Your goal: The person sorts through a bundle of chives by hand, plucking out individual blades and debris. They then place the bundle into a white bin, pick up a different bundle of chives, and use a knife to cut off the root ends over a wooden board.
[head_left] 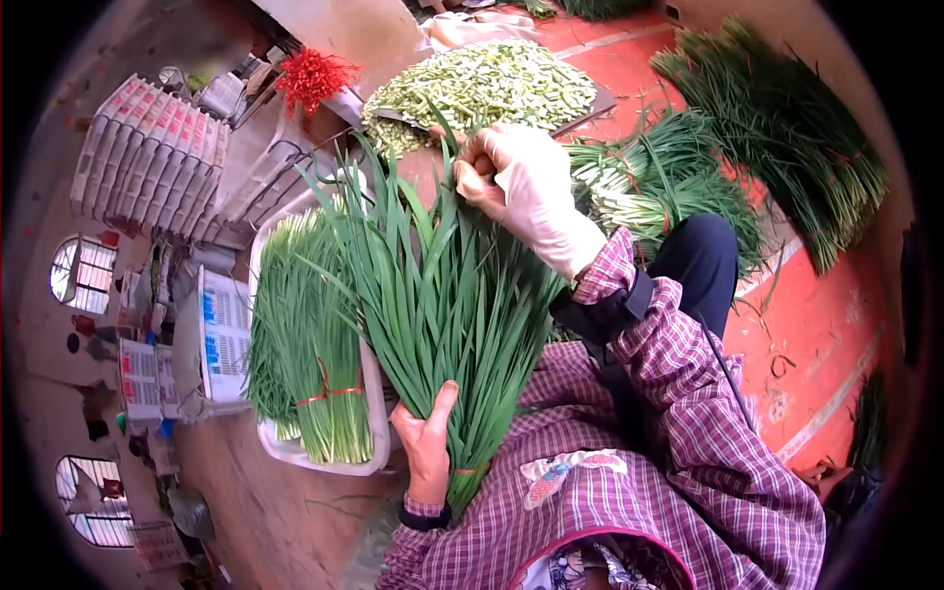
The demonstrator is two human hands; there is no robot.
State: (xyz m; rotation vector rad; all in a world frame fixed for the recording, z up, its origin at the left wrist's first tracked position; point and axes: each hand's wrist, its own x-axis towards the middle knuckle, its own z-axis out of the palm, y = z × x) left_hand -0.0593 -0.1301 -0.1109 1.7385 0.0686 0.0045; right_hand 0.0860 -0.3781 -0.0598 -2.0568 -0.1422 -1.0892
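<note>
A large bunch of green garlic chives (pixel 462 305) lies slanted across my lap, leaf tips pointing up and away. My left hand (pixel 426 444) is wrapped around its lower part, thumb on top, just above a red tie near the stems. At the leaf tips my right hand (pixel 521 187), in a pale glove, has its fingers pinched together on what looks like a chive leaf (pixel 444 126). The fingertips partly hide it. Left of the bunch, a white plastic crate (pixel 376 413) holds tied chives (pixel 320 324), partly covered by the leaves I hold.
Beyond my right hand is a heap of chopped pale green stems (pixel 482 84). Tied chive bundles (pixel 669 177) and a darker pile (pixel 777 138) lie on the red floor (pixel 826 344) to the right. Red ties (pixel 313 79) hang near stacked white crates (pixel 147 157) at left.
</note>
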